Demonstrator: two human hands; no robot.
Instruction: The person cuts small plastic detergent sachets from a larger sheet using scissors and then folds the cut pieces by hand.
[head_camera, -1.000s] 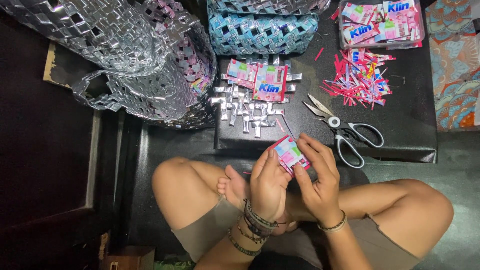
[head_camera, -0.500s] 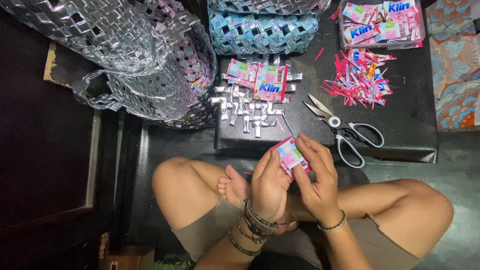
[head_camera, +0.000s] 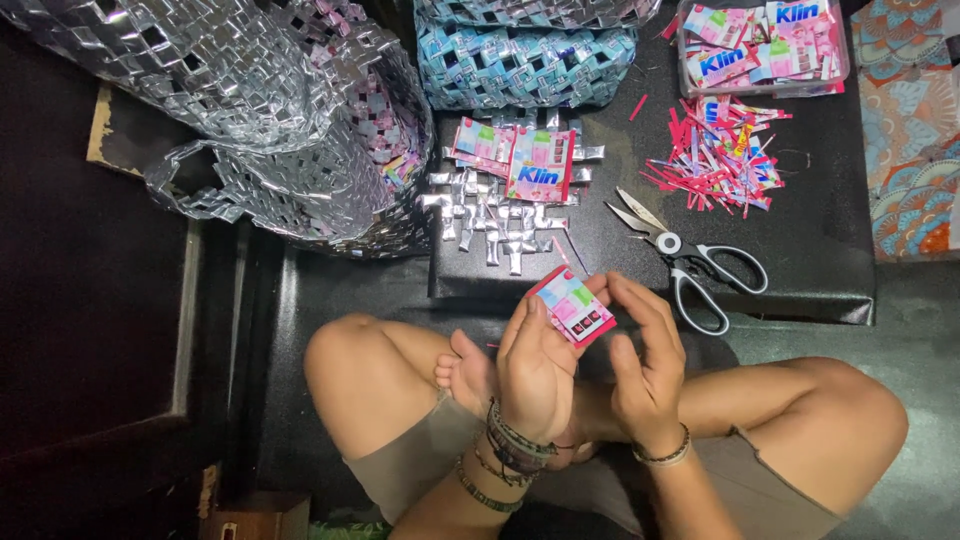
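**Small sachet held loosely above the lap**

Since the earlier frames the right hand (head_camera: 648, 365) has been drawn slightly off the small pink rectangular plastic sachet (head_camera: 573, 308), its fingers now half-open beside it. To the left a silver woven-foil bag (head_camera: 250, 130) is seen. The sachet is pinched only by the left hand (head_camera: 535, 365), between thumb and fingertips, above the crossed legs. A slip into the lap is judged possible, the film being slick. Further right, grey-handled steel scissors (head_camera: 690, 265) lie with blades parted; a careless reach could be nicked
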